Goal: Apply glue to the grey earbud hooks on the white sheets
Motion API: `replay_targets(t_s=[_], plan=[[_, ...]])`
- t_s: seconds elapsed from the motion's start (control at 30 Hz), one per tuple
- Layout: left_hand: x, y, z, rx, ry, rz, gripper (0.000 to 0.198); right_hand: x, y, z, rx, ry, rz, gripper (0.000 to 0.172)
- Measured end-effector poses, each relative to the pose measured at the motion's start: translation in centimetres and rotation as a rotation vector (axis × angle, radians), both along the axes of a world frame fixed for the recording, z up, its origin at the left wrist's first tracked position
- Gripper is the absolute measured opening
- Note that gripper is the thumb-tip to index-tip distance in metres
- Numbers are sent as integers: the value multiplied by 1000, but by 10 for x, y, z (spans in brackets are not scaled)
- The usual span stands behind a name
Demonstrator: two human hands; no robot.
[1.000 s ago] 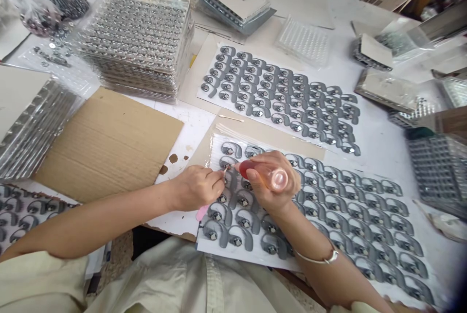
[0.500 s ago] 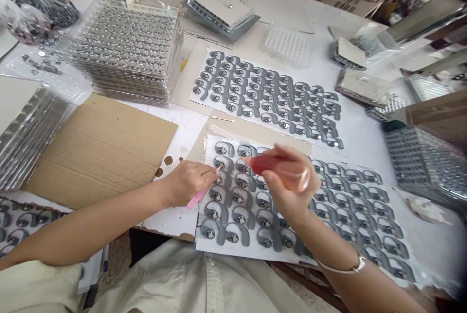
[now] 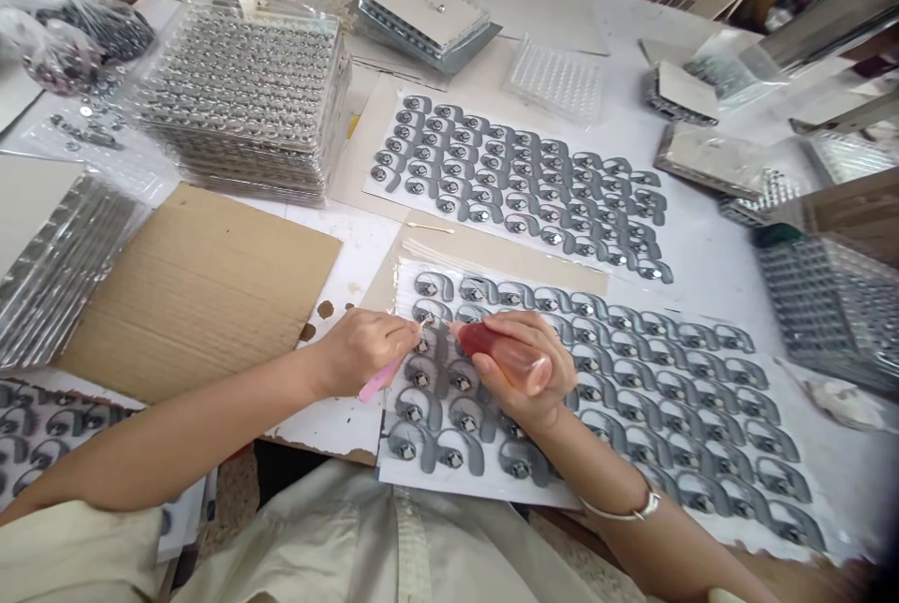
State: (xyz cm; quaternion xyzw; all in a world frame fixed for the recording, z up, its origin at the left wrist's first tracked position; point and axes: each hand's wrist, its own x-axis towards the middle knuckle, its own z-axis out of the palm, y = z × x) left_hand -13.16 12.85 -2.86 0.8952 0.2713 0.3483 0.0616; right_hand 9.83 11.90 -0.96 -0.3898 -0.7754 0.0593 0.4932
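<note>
My left hand [image 3: 372,350] is closed round a thin tool with a pink handle [image 3: 379,380]; its pale tip shows past my fingertips, over the sheet's left column. In my right hand [image 3: 537,369] is a small squeeze bottle [image 3: 502,355] of reddish liquid, tilted with its narrow nozzle pointing left, close to that tip. Beneath both hands lies a white sheet [image 3: 484,483] printed with rows of grey curved shapes, each bearing a small shiny metallic piece. My right hand hides part of these rows. Whether the nozzle touches anything, I cannot tell.
Behind lies a second printed sheet [image 3: 520,172], with a cotton swab [image 3: 431,228] in front of it. To the left are a brown cardboard piece [image 3: 203,289] and a tall stack of clear trays [image 3: 245,107]. More packs [image 3: 709,161] and trays [image 3: 829,303] line the right.
My right hand has brought the bottle left and slightly down, so its nozzle is nearer the tool's tip. My left hand has hardly moved.
</note>
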Motion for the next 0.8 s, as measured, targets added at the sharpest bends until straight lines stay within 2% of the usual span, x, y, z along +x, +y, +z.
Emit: replay_targets(t_s=[0.33,0.6,0.8], plan=[[0,0,-2,3,22,0,10,-3,0,-1,1,-48,-15,25],[-1,0,0,-4,49,0,10,-2,-1,-6,46,-104,22,52],[0,0,0,-13,37,1,10,1,-5,-8,28,-123,65,54]])
